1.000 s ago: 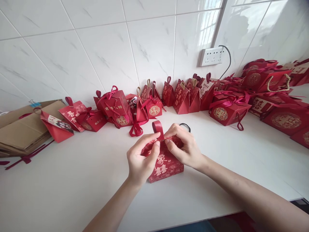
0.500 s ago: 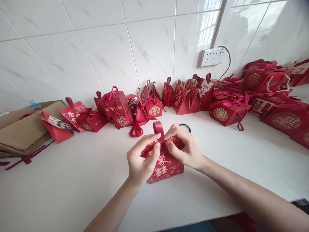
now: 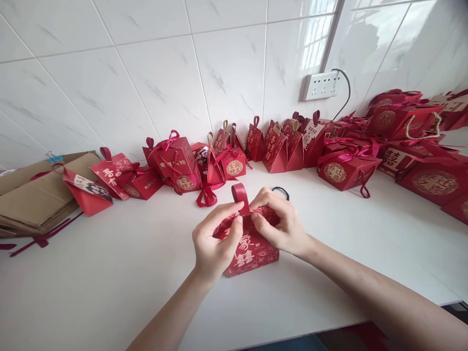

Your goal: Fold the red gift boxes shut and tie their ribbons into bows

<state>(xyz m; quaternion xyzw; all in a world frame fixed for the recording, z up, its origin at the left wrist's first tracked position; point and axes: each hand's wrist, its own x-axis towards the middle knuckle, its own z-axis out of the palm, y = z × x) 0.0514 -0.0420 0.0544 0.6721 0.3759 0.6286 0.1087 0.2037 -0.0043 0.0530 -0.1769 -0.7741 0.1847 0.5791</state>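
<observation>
A red gift box [image 3: 252,251] with pale characters and flower print stands upright on the white table in front of me. From its top edge rises a dark red strap loop [image 3: 239,193]. My left hand [image 3: 218,239] pinches the box's top edge left of the loop, thumb on the near side. On the other side of the loop, my right hand [image 3: 281,222] pinches the same edge between thumb and fingers. My fingers cover part of the box's upper face. Just behind my right hand lies a black loop [image 3: 281,191], partly hidden.
Red gift boxes [image 3: 275,148] with ribbons and loops line the tiled wall. More boxes [image 3: 431,180] are piled at right. Flat brown cardboard [image 3: 36,195] lies at left. A wall socket [image 3: 320,87] holds a black cable. The table's front edge [image 3: 292,336] is near me.
</observation>
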